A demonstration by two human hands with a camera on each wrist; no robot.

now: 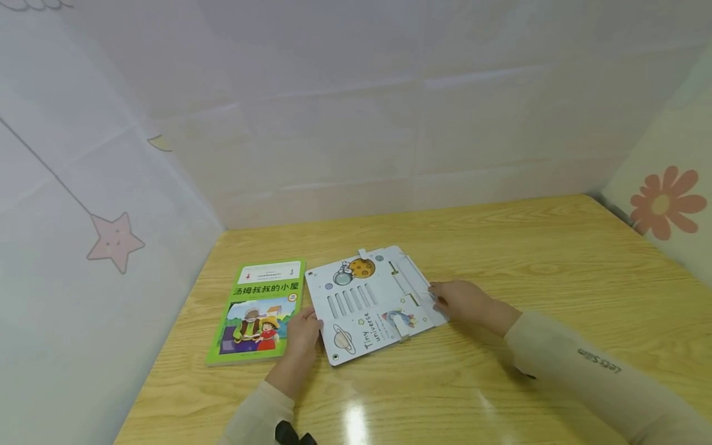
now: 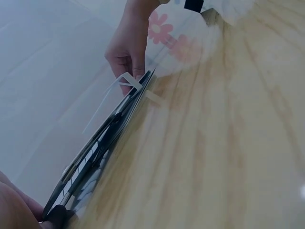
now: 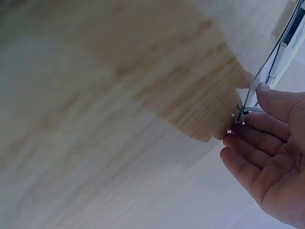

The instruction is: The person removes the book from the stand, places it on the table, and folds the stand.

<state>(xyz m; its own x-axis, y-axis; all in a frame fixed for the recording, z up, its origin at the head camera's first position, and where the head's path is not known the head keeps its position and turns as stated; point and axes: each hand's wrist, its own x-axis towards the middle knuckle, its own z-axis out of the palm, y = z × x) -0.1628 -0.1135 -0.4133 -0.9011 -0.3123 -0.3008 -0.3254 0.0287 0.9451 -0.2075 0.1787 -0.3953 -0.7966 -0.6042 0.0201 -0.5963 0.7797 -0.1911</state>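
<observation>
A white folding book stand [image 1: 385,285] lies nearly flat on the table, printed with planets, an astronaut and "Tiny universe". My left hand [image 1: 303,334] grips its left edge near the lower corner. At the opposite edge, beside the ledge strip, my right hand [image 1: 458,301] pinches the stand. Seen edge-on in the left wrist view, the stand [image 2: 97,138] shows layered plates and a white wire clip [image 2: 127,80] sticking up at the far end. In the right wrist view the thumb and fingers of my right hand [image 3: 274,157] meet at the stand's edge.
A green-bordered picture book [image 1: 229,334] with Chinese lettering lies just left of the stand, close to my left hand. The wooden table [image 1: 534,247] ends at a pale cloth wall [image 1: 334,148] behind, with more cloth at both sides.
</observation>
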